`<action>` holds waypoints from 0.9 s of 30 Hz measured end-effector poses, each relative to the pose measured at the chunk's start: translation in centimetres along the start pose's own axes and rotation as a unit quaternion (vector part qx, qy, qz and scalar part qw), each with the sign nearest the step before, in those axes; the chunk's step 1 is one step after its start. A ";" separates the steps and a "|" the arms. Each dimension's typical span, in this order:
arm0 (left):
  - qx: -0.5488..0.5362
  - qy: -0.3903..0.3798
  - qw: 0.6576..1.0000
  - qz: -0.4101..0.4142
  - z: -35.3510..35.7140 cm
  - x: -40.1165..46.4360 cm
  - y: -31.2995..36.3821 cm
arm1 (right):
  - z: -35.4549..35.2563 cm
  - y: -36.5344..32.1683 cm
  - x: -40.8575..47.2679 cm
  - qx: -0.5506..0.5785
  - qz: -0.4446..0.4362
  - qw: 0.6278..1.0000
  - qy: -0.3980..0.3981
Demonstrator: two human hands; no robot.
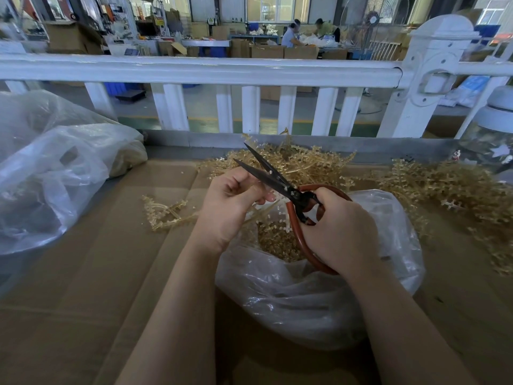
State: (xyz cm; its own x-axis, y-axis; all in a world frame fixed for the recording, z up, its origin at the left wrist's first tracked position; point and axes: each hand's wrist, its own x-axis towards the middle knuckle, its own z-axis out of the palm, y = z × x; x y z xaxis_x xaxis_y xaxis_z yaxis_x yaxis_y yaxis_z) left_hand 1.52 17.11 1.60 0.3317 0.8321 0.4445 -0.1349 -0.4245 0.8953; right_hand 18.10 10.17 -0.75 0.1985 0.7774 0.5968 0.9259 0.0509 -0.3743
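Two bare forearms reach in from the near edge over a sheet of brown cardboard (pixel 83 301) that covers the table. Between them sits a clear plastic bag (pixel 305 301), its mouth open under the hands, with a heap of small tan cut bits (pixel 277 243) inside.

Above the bag's mouth, the right hand (pixel 338 232) grips a pair of scissors (pixel 277 179); its fingers are curled through and around the big red loop handles. The dark blades stand apart in a narrow V and point up and away to the left. The left hand (pixel 230 207) has its fingers curled in, pinching a thin tan plastic sprig (pixel 263 211) just beside the lower blade, close to the pivot. The sprig's stems trail down from that hand toward the bag.

Left of the left wrist, another sprig (pixel 166 215) lies loose on the cardboard. Behind the scissors is a tangled pile of sprigs (pixel 305 162), and a second, wider pile (pixel 458 195) spreads along the right side. At the far left, large crumpled plastic sacks (pixel 55 168) rest on the table.

Beyond the table's grey metal edge (pixel 194 140) runs a white fence (pixel 194 70) with upright slats and a thick post. Past it lies a workshop floor with cardboard boxes, where two people (pixel 291 34) sit at a far bench.
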 end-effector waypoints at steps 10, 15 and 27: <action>-0.015 -0.013 1.000 -0.006 0.0 0.0 0.2 | 0.5 0.3 0.1 0.014 0.000 1.000 0.000; -0.029 -0.015 0.999 -0.011 0.1 -0.1 0.3 | 0.5 0.3 0.1 0.020 -0.007 1.000 0.002; -0.045 -0.024 0.999 -0.011 0.2 -0.1 0.0 | 0.9 0.5 0.1 0.038 -0.011 0.999 -0.004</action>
State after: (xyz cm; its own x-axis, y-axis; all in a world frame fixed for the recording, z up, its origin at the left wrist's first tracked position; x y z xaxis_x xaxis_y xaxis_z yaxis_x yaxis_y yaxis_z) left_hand 1.69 16.89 1.54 0.3797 0.8216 0.4252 -0.2101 -0.3710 0.9046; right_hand 18.27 10.83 -1.50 0.1758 0.7803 0.6001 0.9028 0.1153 -0.4144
